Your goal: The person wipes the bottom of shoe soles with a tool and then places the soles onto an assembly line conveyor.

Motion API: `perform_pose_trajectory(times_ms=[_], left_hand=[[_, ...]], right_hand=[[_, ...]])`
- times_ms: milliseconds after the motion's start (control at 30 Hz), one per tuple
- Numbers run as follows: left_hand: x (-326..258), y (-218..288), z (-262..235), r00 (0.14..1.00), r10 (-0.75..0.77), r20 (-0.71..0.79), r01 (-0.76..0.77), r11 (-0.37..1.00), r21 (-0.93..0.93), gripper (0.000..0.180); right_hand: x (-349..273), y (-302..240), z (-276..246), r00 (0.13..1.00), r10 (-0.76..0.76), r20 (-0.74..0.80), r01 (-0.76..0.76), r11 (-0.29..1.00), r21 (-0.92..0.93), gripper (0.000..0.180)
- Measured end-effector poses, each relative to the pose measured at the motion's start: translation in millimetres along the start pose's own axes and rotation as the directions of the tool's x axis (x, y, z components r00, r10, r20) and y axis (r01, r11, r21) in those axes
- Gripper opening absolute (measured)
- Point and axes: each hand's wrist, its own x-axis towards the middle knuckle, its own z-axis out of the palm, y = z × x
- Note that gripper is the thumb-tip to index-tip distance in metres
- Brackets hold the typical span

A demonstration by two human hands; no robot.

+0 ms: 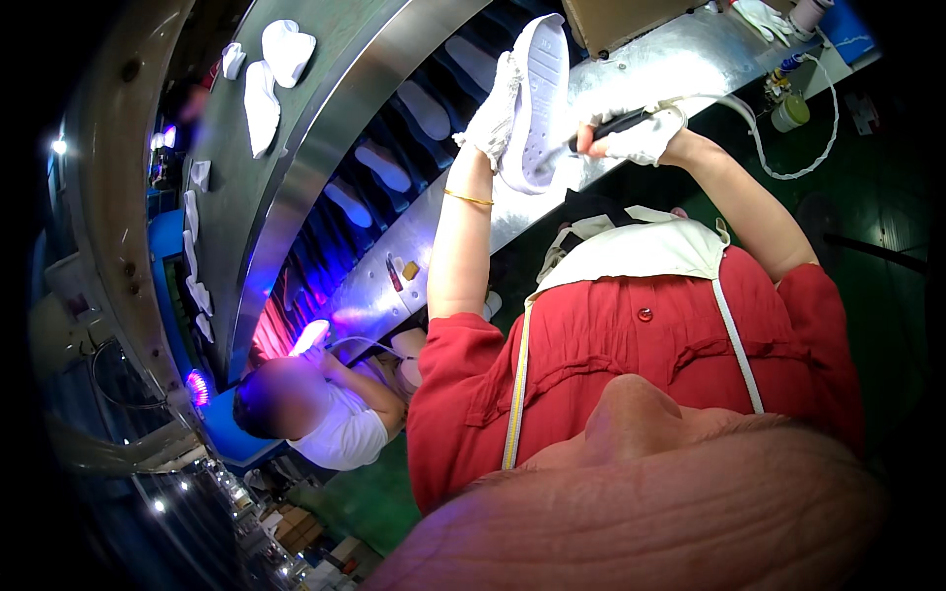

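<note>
My left hand (486,120), in a white glove, holds a white shoe (537,98) up with its sole turned toward me. A thin gold bangle sits on that wrist. My right hand (642,138), also in a white glove, grips a dark pen-shaped tool (603,127). The tool's tip is at the rim of the shoe's sole. A white cord (778,163) runs from the tool over the metal bench (680,59) to the right.
A dark conveyor belt (414,148) carrying several pale insoles runs beyond the bench. White shoe parts (281,59) lie on the upper green surface. A co-worker in a white shirt (330,419) works at lower left under purple light. A small jar (790,113) and a cardboard box (621,20) stand on the bench.
</note>
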Motion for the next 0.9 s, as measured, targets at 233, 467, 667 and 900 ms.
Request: perform_pose_trajectory(times_ms=[233, 467, 667, 900], left_hand=[[-11.6, -0.2, -4.3, 0.999, -0.033, -0.031, 0.033, 0.999, 0.008, 0.059], [-14.8, 1.5, -18.6, 0.999, 0.011, -0.046, -0.011, 1.0, -0.011, 0.061], [-56.9, 20.8, -2.1, 0.951, 0.308, -0.002, -0.282, 0.868, -0.408, 0.068], [-59.0, -10.5, 13.8, 0.885, 0.446, -0.135, -0.463, 0.808, -0.364, 0.066]], right_hand=[[8.1, -7.1, -1.0, 0.997, -0.022, 0.069, 0.04, 0.961, -0.274, 0.012], [9.5, -20.2, -2.0, 0.982, -0.185, 0.035, 0.178, 0.85, -0.496, 0.012], [-0.8, -29.8, -16.5, 0.993, 0.056, -0.106, -0.061, 0.997, -0.048, 0.014], [-9.9, -11.2, 2.0, 0.933, -0.056, -0.356, 0.066, 0.998, 0.015, 0.019]])
